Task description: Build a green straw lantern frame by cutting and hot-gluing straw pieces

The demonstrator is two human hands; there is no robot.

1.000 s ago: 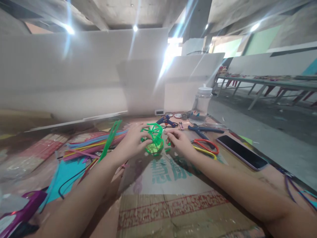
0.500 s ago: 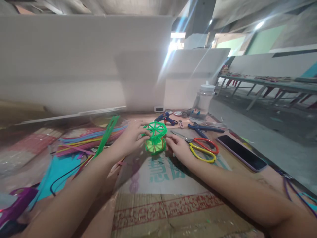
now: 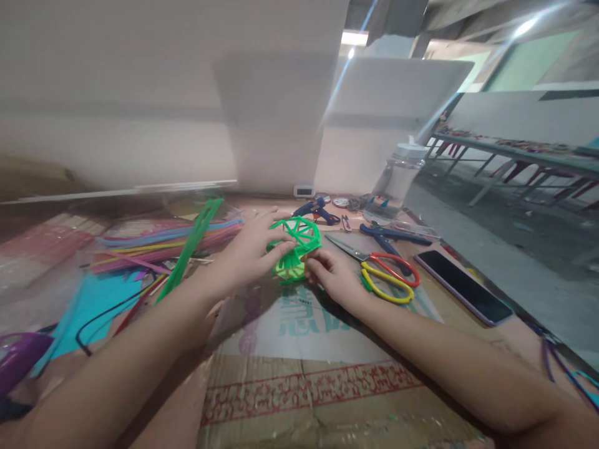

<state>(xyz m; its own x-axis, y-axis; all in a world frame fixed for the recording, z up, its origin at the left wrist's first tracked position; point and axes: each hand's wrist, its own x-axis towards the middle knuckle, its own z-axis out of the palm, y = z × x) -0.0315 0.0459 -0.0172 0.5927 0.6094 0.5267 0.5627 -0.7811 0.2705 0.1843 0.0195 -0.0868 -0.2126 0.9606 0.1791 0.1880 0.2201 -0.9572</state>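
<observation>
In the middle of the work surface stands a small two-tier craft model (image 3: 307, 232), with a bright green spoked wheel on top and a yellow-green spoked base below. My left hand (image 3: 253, 249) grips its left side, thumb across the front of the upper wheel. At the right side, my right hand (image 3: 333, 274) has its fingers pinched together against the model, between the tiers; what the fingertips hold there is hidden. Just right of that hand lie scissors (image 3: 390, 274) with one red and one yellow handle loop. Under the model is a printed cardboard sheet (image 3: 309, 390).
Pipe cleaners (image 3: 189, 249) in several colours lie at the left, beside a blue sheet (image 3: 100, 312) and a purple tool (image 3: 23, 362). Behind the model are a glue gun (image 3: 318, 211) and a small display (image 3: 304, 191). Blue pliers (image 3: 393, 237), a phone (image 3: 463, 287) and a bottle (image 3: 397, 178) stand or lie rightward.
The camera view has tipped down and shifted slightly. The model's top wheel is now tilted, and my left thumb reaches further across it. My right fingers have moved closer in against the model.
</observation>
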